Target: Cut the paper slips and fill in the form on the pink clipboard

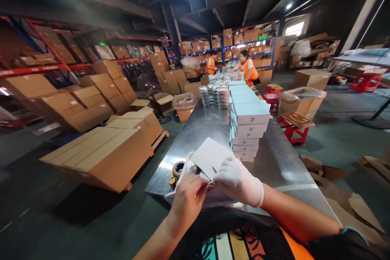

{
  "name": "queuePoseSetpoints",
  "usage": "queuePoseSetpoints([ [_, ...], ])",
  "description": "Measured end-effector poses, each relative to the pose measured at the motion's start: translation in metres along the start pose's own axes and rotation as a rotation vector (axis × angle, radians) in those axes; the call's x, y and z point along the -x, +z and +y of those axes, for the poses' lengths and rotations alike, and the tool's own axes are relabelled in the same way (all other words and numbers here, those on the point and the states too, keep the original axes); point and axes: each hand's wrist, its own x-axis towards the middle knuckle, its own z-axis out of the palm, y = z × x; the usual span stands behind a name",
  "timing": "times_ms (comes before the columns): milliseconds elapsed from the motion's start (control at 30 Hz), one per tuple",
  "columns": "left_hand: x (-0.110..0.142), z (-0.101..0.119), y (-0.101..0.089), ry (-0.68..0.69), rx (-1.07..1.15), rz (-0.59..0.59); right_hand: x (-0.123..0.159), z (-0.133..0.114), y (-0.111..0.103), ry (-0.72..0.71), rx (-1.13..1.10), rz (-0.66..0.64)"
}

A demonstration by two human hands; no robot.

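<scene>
My bare left hand point(189, 199) and my white-gloved right hand point(239, 180) meet over the near end of a long steel table point(274, 158). Both are closed on a flat white carton point(210, 155), its flap tilted up. A round object with a mesh pattern point(190, 166) shows under the carton by my left hand. Just behind stands a stack of light blue boxes point(248, 120). A yellow tape dispenser point(176, 169) lies at the table's left edge.
Stacks of round tins point(217, 95) sit farther along the table. Flat cardboard stacks on pallets point(106, 150) lie on the left. Red stools point(294, 128) and open cartons stand on the right. Two people in orange vests point(248, 69) work at the far end.
</scene>
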Motion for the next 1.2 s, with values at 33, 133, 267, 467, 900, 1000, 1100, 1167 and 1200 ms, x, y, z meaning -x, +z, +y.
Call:
queuePoseSetpoints([
  [33,0.001,-0.002,0.0,0.003,0.008,-0.005,0.0,0.0,-0.004,0.0,-0.003,0.035],
  [133,0.007,-0.01,-0.002,-0.06,0.084,-0.013,-0.001,-0.002,-0.019,0.094,-0.032,0.079],
  [267,0.008,-0.015,-0.008,-0.224,0.248,-0.072,-0.002,-0.004,-0.035,0.214,-0.156,0.091],
  [467,-0.006,-0.003,0.002,-0.049,0.093,-0.028,0.009,-0.001,-0.023,0.301,-0.204,0.051],
  [900,0.005,-0.006,-0.002,0.055,-0.116,0.11,0.006,-0.007,-0.037,0.252,-0.184,0.147],
  [1000,0.008,-0.009,-0.009,0.074,-0.174,0.113,0.012,-0.004,-0.041,0.389,-0.274,0.104],
  [1100,0.01,-0.014,-0.018,0.059,-0.199,0.07,0.019,0.002,-0.041,0.54,-0.36,0.06],
  [1167,0.01,-0.017,-0.025,0.025,-0.181,0.029,0.024,0.006,-0.041,0.626,-0.407,0.04],
  [1200,0.01,-0.018,-0.028,0.005,-0.161,0.008,0.025,0.008,-0.042,0.661,-0.43,0.031],
])
